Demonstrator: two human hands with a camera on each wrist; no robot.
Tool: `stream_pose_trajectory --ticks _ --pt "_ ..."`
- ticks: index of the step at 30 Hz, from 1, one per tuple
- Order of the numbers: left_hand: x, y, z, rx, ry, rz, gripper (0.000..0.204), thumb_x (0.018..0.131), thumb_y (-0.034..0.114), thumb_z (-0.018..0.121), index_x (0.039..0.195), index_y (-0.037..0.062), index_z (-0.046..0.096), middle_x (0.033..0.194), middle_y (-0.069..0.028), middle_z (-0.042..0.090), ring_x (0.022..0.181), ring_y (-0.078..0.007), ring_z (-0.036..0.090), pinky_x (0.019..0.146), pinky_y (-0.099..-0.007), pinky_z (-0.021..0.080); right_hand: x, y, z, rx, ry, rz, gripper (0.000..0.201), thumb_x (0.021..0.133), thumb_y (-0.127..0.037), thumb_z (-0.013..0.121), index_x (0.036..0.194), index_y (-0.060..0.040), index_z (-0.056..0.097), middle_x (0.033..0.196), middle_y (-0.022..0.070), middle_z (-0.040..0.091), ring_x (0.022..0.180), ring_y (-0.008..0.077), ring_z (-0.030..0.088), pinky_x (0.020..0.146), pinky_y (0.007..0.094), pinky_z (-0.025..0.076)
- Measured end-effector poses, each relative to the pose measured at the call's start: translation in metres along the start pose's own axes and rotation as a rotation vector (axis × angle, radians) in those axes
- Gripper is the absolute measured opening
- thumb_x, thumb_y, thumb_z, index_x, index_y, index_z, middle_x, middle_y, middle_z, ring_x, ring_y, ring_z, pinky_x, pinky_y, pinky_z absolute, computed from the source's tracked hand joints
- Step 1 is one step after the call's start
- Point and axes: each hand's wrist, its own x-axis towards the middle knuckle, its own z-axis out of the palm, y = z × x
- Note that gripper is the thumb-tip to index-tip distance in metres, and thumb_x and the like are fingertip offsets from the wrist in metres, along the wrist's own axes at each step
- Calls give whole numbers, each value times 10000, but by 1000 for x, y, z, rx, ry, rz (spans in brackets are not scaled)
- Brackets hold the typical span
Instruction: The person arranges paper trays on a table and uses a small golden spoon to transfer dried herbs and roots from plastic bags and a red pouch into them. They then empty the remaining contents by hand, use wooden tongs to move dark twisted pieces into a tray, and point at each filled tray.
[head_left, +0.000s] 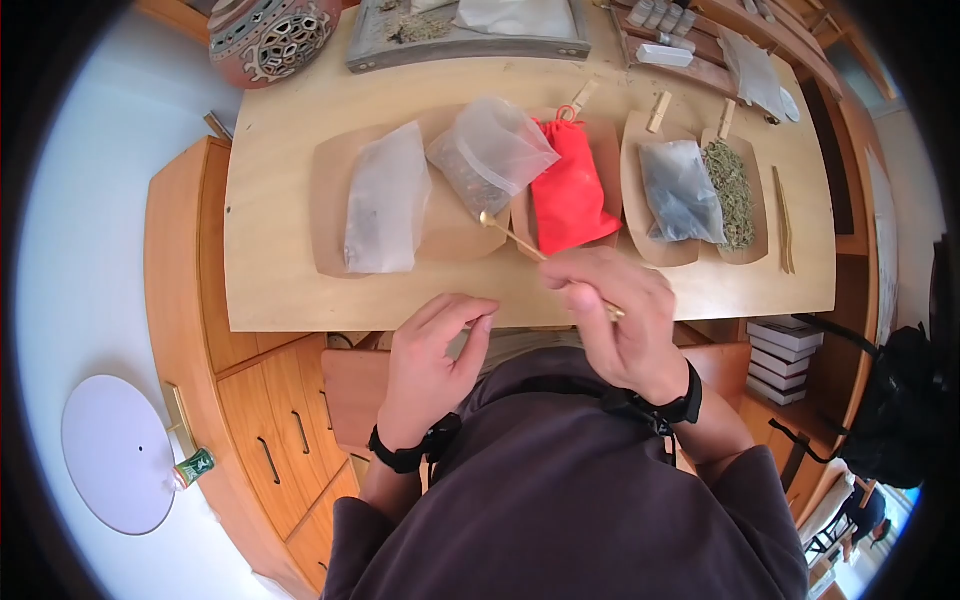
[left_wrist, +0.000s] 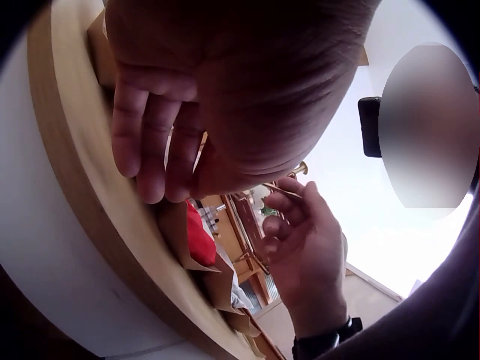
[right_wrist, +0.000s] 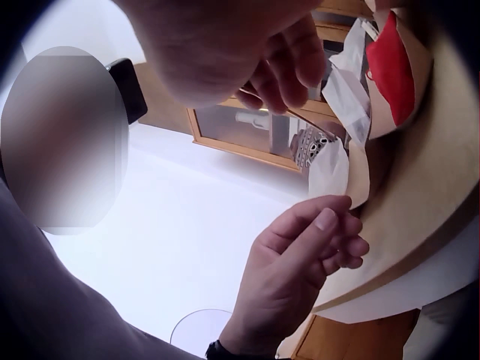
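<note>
My right hand (head_left: 612,312) holds a thin brass-coloured spoon (head_left: 520,242) by its handle, its small round bowl pointing left beside the red drawstring pouch (head_left: 570,195). My left hand (head_left: 437,350) hovers by the table's front edge, fingers loosely bent, with nothing seen in it. Beyond it, a frosted zip bag (head_left: 490,155) leans on a brown paper tray (head_left: 470,238). Further left, another frosted bag (head_left: 388,200) lies in the same row. Right of the pouch, a bag with dark contents (head_left: 682,192) sits beside dried green herbs (head_left: 733,200) in paper trays.
Wooden clothespins (head_left: 659,111) stand at the trays' back edges. Brass tweezers (head_left: 783,222) lie at the right. Along the back are a grey wooden tray (head_left: 470,50), a patterned pot (head_left: 275,40) and a rack with small jars (head_left: 663,18). Drawers (head_left: 285,435) flank the left.
</note>
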Motion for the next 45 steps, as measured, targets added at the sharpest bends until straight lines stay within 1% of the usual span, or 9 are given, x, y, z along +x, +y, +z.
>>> stream_pose_trajectory --ticks 1,5,10,13,16,19,22,25,45 --pt "0 0 1 3 0 4 112 941 -4 708 1049 15 733 938 -134 721 832 -311 707 742 -367 559 0 0 -7 16 49 -57 111 1008 -48 643 1035 23 724 895 161 733 701 300 699 655 360 561" --pt "4 5 2 21 -63 -17 125 948 -18 699 1062 -17 749 986 -133 750 880 -228 738 775 -307 586 -20 3 -35 -21 204 89 145 1021 -36 609 1062 37 728 935 161 745 746 273 714 685 351 561" --pt "13 7 13 -32 -121 -84 108 977 10 696 1067 -2 756 971 -104 751 830 -168 731 675 -266 554 -28 16 -36 -93 131 305 197 1067 -60 555 1085 28 730 937 143 731 801 253 701 725 342 551" --pt "17 -2 24 -72 -216 -217 128 1028 73 677 1117 13 748 975 -79 753 762 -122 722 614 -245 521 -35 14 -43 11 228 305 215 1082 -71 539 1081 34 726 905 124 716 738 200 668 681 312 534" --pt "24 1 32 -343 -263 -454 225 1086 191 632 1203 18 715 959 -61 746 716 -100 716 570 -229 506 -34 9 -54 57 288 281 289 1118 -132 486 1076 44 712 876 107 692 692 151 630 635 279 507" --pt "40 11 34 -342 -300 -631 351 1100 324 612 1178 -8 693 902 -71 742 690 -123 718 544 -241 528 -35 6 -68 -19 278 201 420 1165 -237 410 1073 65 687 860 106 670 681 129 606 608 260 481" --pt "50 11 37 -319 -335 -670 488 1135 416 517 1253 -35 659 890 -89 727 679 -131 724 505 -238 512 -42 9 -72 28 341 176 254 1098 -89 507 1037 41 717 809 93 670 658 139 621 603 265 497" --pt "58 10 43 -335 -350 -725 540 1141 459 480 1240 -49 635 878 -117 728 658 -154 725 504 -247 518 -48 9 -74 30 321 201 243 1088 -90 524 1023 44 716 816 111 685 661 158 637 601 272 501" --pt "39 -10 41 -631 -95 -787 389 1153 372 458 1102 -9 521 937 -214 757 671 -236 743 531 -286 566 -60 13 -91 15 310 129 266 1091 -132 531 984 40 704 793 118 695 605 177 628 562 294 503"
